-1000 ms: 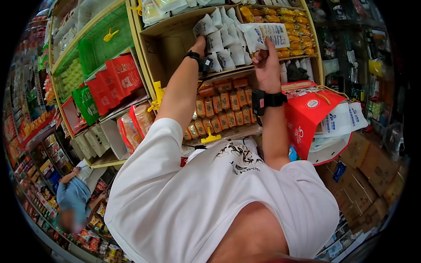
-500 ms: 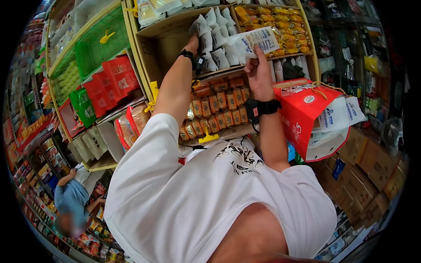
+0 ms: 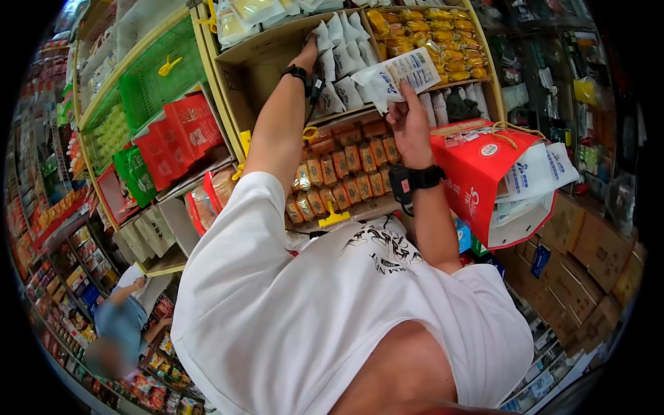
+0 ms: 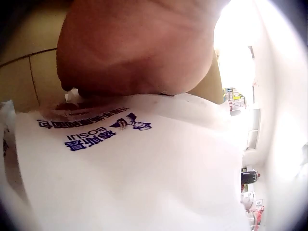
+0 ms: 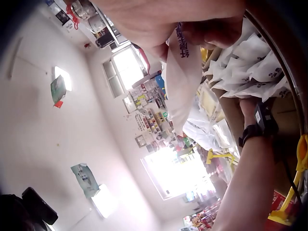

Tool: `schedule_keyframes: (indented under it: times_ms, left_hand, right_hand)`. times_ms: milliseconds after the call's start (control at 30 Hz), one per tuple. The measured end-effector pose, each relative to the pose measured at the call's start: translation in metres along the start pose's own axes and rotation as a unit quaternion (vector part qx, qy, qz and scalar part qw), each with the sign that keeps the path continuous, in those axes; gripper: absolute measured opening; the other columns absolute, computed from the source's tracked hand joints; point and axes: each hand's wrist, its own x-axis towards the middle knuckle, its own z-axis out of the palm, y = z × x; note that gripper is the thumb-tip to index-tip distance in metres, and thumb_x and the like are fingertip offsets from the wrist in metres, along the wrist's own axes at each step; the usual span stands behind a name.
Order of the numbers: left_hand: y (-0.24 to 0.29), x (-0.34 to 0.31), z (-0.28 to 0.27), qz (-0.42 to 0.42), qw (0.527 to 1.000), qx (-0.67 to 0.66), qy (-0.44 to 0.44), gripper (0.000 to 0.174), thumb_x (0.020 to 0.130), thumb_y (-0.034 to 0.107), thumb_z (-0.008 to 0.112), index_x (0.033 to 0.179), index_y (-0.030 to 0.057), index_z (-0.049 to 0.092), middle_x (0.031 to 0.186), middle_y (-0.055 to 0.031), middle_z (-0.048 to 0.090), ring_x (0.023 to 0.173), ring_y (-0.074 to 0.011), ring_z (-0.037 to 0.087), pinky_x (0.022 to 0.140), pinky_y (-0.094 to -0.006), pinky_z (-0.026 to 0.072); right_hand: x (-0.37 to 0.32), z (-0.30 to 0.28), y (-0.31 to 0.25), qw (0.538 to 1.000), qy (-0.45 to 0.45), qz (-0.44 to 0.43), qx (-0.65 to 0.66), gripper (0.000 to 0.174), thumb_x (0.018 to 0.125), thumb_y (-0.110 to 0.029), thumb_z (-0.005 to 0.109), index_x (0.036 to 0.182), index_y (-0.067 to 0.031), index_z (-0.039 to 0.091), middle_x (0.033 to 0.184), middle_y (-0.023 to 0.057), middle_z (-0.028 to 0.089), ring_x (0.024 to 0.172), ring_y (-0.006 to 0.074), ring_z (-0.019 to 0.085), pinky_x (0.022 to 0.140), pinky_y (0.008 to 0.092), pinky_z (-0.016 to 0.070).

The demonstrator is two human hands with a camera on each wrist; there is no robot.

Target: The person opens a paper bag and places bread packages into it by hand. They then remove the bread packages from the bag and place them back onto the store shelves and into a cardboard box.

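In the head view, my right hand (image 3: 413, 124) pinches a white packet with blue print (image 3: 398, 75) and holds it in front of the shelf box, thumb on its printed face. The right wrist view shows the same packet (image 5: 185, 77) hanging from my fingers. My left hand (image 3: 308, 54) reaches into the cardboard box, at the left side of several rows of similar white packets (image 3: 348, 50). Close in the left wrist view, the palm lies over one white packet (image 4: 130, 173) with blue lettering. The left fingers are mostly hidden, and I cannot tell if they grip it.
Yellow-wrapped packets (image 3: 453, 45) fill the neighbouring compartment. Rows of small brown packaged cakes (image 3: 342, 173) lie on the shelf below. To the right stands a red paper bag (image 3: 470, 183) with white packets in it. Yellow clips (image 3: 334, 216) stick out from the shelf edges. Another person (image 3: 117, 325) is at the lower left.
The packet in my right hand has come left and lower, and its near end now tilts down. My left hand stays at the row, where the end packet has shifted slightly right.
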Motion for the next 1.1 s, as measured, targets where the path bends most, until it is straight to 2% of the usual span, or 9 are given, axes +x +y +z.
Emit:
schedule_keyframes:
  times_ms: [200,267,333,500,700,767,867,933,1100]
  left_hand:
    - [0.023,-0.072,-0.020,0.005,0.993,-0.082,-0.085,0.058,0.098,0.054,0.044,0.133,0.0088,0.053,0.122,-0.0143,0.061,0.109,-0.0301,0.056,0.095,-0.0419,0.0462]
    - [0.036,-0.112,-0.036,0.295,0.898,0.326,0.034,0.057,0.101,0.049,0.041,0.137,0.0059,0.049,0.116,-0.0140,0.063,0.100,-0.0263,0.058,0.088,-0.0401,0.0474]
    - [0.056,-0.163,-0.034,0.339,0.893,0.296,0.026,0.062,0.100,0.053,0.038,0.138,0.0055,0.049,0.110,-0.0115,0.066,0.094,-0.0220,0.059,0.085,-0.0383,0.0484]
    - [0.074,-0.388,0.019,0.247,0.916,0.289,-0.129,0.057,0.100,0.055,0.040,0.117,0.0042,0.062,0.085,-0.0048,0.068,0.073,-0.0125,0.061,0.063,-0.0274,0.0505]
    - [0.053,-0.394,-0.006,0.428,0.850,0.297,0.076,0.027,0.101,0.023,0.050,0.106,-0.0004,0.061,0.075,-0.0034,0.065,0.060,-0.0086,0.059,0.054,-0.0241,0.0473]
    - [0.058,-0.393,-0.021,0.411,0.845,0.320,0.120,0.027,0.098,0.021,0.049,0.104,-0.0012,0.062,0.079,-0.0183,0.069,0.071,-0.0307,0.070,0.066,-0.0423,0.0533]
    - [0.052,-0.377,-0.036,0.434,0.743,0.461,0.216,0.027,0.094,0.021,0.049,0.102,0.0012,0.065,0.083,-0.0213,0.069,0.076,-0.0374,0.068,0.069,-0.0468,0.0531]
    - [0.041,-0.353,-0.037,0.434,0.596,0.595,0.321,0.025,0.090,0.019,0.050,0.094,0.0026,0.069,0.087,-0.0219,0.070,0.082,-0.0402,0.068,0.071,-0.0489,0.0536]
    - [0.018,-0.323,-0.007,0.306,0.640,0.650,0.273,0.023,0.084,0.016,0.053,0.091,0.0029,0.070,0.097,-0.0214,0.070,0.090,-0.0402,0.067,0.080,-0.0486,0.0535]
  right_hand:
    - [-0.009,0.003,-0.003,0.999,-0.033,0.016,0.014,0.016,0.093,-0.025,0.069,0.095,-0.0113,0.062,0.066,-0.0048,0.049,0.060,0.0076,0.045,0.051,0.0256,0.0344]
    - [-0.009,0.004,-0.005,0.996,-0.053,0.050,0.052,0.014,0.093,-0.024,0.068,0.097,-0.0121,0.062,0.068,-0.0043,0.051,0.060,0.0080,0.043,0.053,0.0258,0.0354]
    - [-0.011,0.007,-0.002,0.992,-0.074,0.060,0.077,0.014,0.094,-0.024,0.068,0.098,-0.0122,0.062,0.069,-0.0041,0.052,0.061,0.0080,0.043,0.054,0.0258,0.0355]
    - [-0.020,0.033,0.010,0.984,-0.157,0.044,0.076,0.016,0.096,-0.027,0.066,0.097,-0.0136,0.057,0.071,-0.0059,0.040,0.063,0.0083,0.037,0.056,0.0258,0.0346]
    - [-0.036,0.058,0.018,0.967,-0.248,0.051,0.014,0.023,0.094,-0.030,0.067,0.091,-0.0097,0.056,0.071,-0.0042,0.045,0.066,0.0108,0.044,0.062,0.0281,0.0381]
    - [-0.037,0.052,0.020,0.968,-0.229,0.078,-0.060,0.021,0.095,-0.030,0.065,0.092,-0.0094,0.059,0.074,-0.0031,0.050,0.068,0.0111,0.048,0.064,0.0272,0.0399]
    - [-0.048,0.026,0.012,0.972,-0.218,0.072,-0.057,0.025,0.097,-0.028,0.061,0.108,-0.0056,0.062,0.075,-0.0039,0.051,0.069,0.0094,0.049,0.066,0.0265,0.0416]
    - [-0.052,0.005,0.007,0.981,-0.180,0.064,-0.042,0.032,0.099,-0.026,0.057,0.121,-0.0027,0.060,0.074,-0.0046,0.049,0.068,0.0081,0.049,0.065,0.0253,0.0422]
    - [-0.054,-0.051,0.006,0.990,-0.136,0.036,-0.013,0.027,0.099,-0.025,0.057,0.116,-0.0043,0.063,0.072,-0.0041,0.053,0.066,0.0078,0.052,0.061,0.0246,0.0432]
